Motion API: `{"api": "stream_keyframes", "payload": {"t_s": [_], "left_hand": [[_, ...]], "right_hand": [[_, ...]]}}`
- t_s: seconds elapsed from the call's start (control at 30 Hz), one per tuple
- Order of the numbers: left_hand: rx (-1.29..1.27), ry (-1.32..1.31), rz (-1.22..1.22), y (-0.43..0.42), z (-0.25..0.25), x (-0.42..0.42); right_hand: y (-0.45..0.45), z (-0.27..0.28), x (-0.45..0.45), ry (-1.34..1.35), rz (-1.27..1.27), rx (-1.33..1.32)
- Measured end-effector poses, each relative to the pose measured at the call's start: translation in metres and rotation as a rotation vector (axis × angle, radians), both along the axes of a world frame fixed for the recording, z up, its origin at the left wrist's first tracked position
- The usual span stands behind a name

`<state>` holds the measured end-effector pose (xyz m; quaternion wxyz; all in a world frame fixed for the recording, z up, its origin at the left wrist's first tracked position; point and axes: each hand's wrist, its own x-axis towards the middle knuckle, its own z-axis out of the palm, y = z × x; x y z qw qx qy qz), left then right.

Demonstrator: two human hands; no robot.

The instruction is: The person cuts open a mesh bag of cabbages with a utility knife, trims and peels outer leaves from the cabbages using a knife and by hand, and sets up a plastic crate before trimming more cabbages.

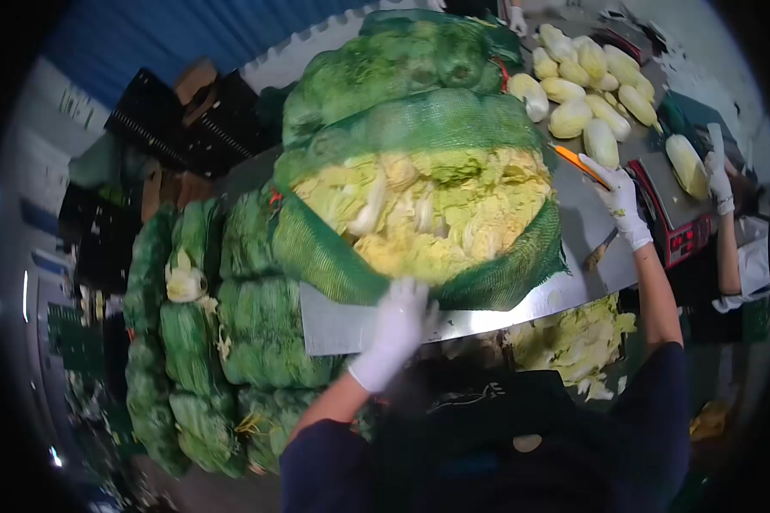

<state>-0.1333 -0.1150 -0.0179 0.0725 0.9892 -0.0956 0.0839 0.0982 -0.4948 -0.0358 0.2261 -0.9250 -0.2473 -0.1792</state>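
A large green mesh sack (351, 261), slit open along its front, shows pale yellow-green cabbages (436, 205) inside. At the sack's lower edge is my left hand (402, 316), in a white glove; it is smeared by motion and its fingers cannot be made out. My right hand (620, 201), also gloved in white, is closed around an orange-handled tool (580, 164) to the right of the sack, above the metal table (573, 291). The tool's tip meets the sack's right side.
Trimmed cabbages (573, 81) lie at the back right. A co-worker's gloved hand (719, 179) is beside a red scale (686, 239) bearing a cabbage. Full sacks (269, 316) are stacked at left, black crates (150, 111) behind. Loose leaves (573, 338) lie below the table edge.
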Motion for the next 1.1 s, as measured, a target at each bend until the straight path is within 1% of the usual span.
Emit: {"api": "stream_keyframes", "payload": {"t_s": [0.03, 0.07, 0.1, 0.13, 0.17, 0.2, 0.23, 0.27, 0.3, 0.33, 0.37, 0.4, 0.43, 0.47, 0.5, 0.53, 0.57, 0.63, 0.7, 0.73, 0.77, 0.8, 0.83, 0.87, 0.9, 0.93, 0.97, 1.0, 1.03, 1.1], "left_hand": [[0.072, 0.049, 0.080, 0.018, 0.001, 0.010], [0.132, 0.078, 0.105, 0.044, 0.003, 0.014], [0.190, 0.106, 0.128, 0.067, 0.005, 0.017], [0.216, -0.024, 0.065, 0.090, 0.002, 0.018], [0.247, -0.151, 0.004, 0.110, 0.000, 0.016], [0.252, -0.251, 0.027, 0.126, 0.003, 0.011], [0.245, -0.271, 0.051, 0.134, 0.005, 0.005], [0.184, -0.159, 0.019, 0.137, 0.007, -0.002], [0.119, -0.050, -0.016, 0.139, 0.008, -0.008], [0.134, 0.042, 0.022, 0.137, -0.003, -0.010], [0.183, 0.024, 0.035, 0.133, -0.011, -0.012], [0.235, 0.029, 0.069, 0.130, -0.022, -0.009], [0.184, 0.025, 0.102, 0.129, -0.030, -0.007], [0.064, -0.006, 0.129, 0.130, -0.039, -0.006], [0.042, -0.099, 0.106, 0.132, -0.050, -0.006], [-0.002, -0.095, 0.105, 0.134, -0.060, -0.002], [-0.030, -0.161, 0.066, 0.138, -0.069, -0.001], [0.073, -0.145, 0.170, 0.136, -0.074, -0.003], [0.099, -0.194, 0.112, 0.140, -0.077, -0.008], [-0.069, -0.043, -0.009, 0.144, -0.081, -0.014], [-0.100, -0.023, -0.019, 0.143, -0.080, -0.026], [-0.095, -0.064, -0.039, 0.143, -0.081, -0.039], [-0.081, -0.107, -0.064, 0.143, -0.083, -0.050], [-0.172, -0.067, -0.107, 0.143, -0.087, -0.056], [-0.175, -0.070, -0.113, 0.145, -0.092, -0.057], [-0.263, -0.087, -0.108, 0.146, -0.097, -0.059], [-0.347, -0.095, -0.111, 0.147, -0.105, -0.062], [-0.225, -0.067, -0.131, 0.147, -0.117, -0.057], [-0.223, -0.071, -0.139, 0.150, -0.119, -0.051], [-0.149, -0.091, -0.221, 0.152, -0.116, -0.042]], "right_hand": [[0.016, 0.013, -0.004, 0.159, -0.097, 0.074], [0.046, 0.024, -0.011, -0.040, 0.124, 0.234], [0.073, 0.034, -0.016, 0.020, 0.124, 0.206], [0.098, 0.040, -0.015, 0.010, 0.151, 0.142], [0.133, 0.055, -0.026, -0.019, 0.230, 0.146], [0.165, 0.072, -0.034, 0.135, 0.236, 0.075], [0.197, 0.082, -0.039, 0.092, 0.237, -0.019], [0.233, 0.100, -0.049, 0.113, 0.300, -0.029], [0.268, 0.095, -0.041, 0.014, 0.387, -0.026], [0.305, 0.106, -0.043, 0.025, 0.381, -0.134], [0.344, 0.113, -0.045, 0.002, 0.443, -0.145], [0.386, 0.105, -0.035, -0.121, 0.528, -0.151], [0.427, 0.114, -0.040, -0.158, 0.593, -0.199], [0.470, 0.111, -0.036, -0.184, 0.611, -0.293], [0.511, 0.109, -0.036, -0.204, 0.631, -0.375], [0.555, 0.100, -0.032, -0.209, 0.609, -0.504], [0.590, 0.091, -0.029, -0.270, 0.656, -0.618], [0.647, 0.076, -0.028, -0.296, 0.640, -0.921], [0.662, 0.066, -0.028, -0.334, 0.584, -1.015], [0.657, 0.065, -0.020, -0.287, 0.630, -1.148], [0.645, 0.076, -0.022, -0.260, 0.647, -1.226], [0.628, 0.113, -0.045, -0.153, 0.626, -1.336], [0.612, 0.118, -0.040, -0.104, 0.647, -1.347], [0.599, 0.130, -0.048, -0.125, 0.610, -1.414], [0.583, 0.139, -0.051, -0.198, 0.555, -1.507], [0.564, 0.148, -0.054, -0.269, 0.498, -1.594], [0.540, 0.164, -0.050, -0.240, 0.488, -1.544], [0.516, 0.168, -0.035, -0.129, 0.452, -1.441], [0.498, 0.183, -0.043, -0.113, 0.424, -1.167], [0.470, 0.191, -0.065, -0.129, 0.377, -0.642]]}}
